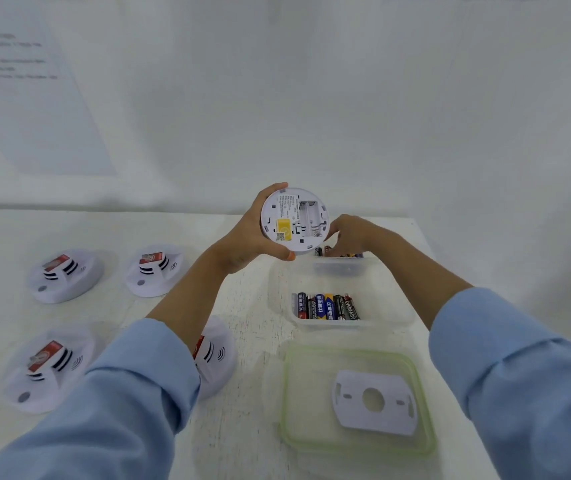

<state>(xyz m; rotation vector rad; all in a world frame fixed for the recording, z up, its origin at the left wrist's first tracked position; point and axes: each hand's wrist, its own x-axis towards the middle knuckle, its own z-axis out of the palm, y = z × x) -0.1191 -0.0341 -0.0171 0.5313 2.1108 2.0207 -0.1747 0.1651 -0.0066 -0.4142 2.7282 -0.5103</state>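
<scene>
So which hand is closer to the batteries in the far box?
Right. The right hand reaches down onto the batteries in the far box; the left hand is up to their left, gripping the smoke alarm.

A white bench (235, 427) stands against a plain white wall (346, 98). A printed sheet (24, 81) hangs on the wall at left. The light is soft and even.
</scene>
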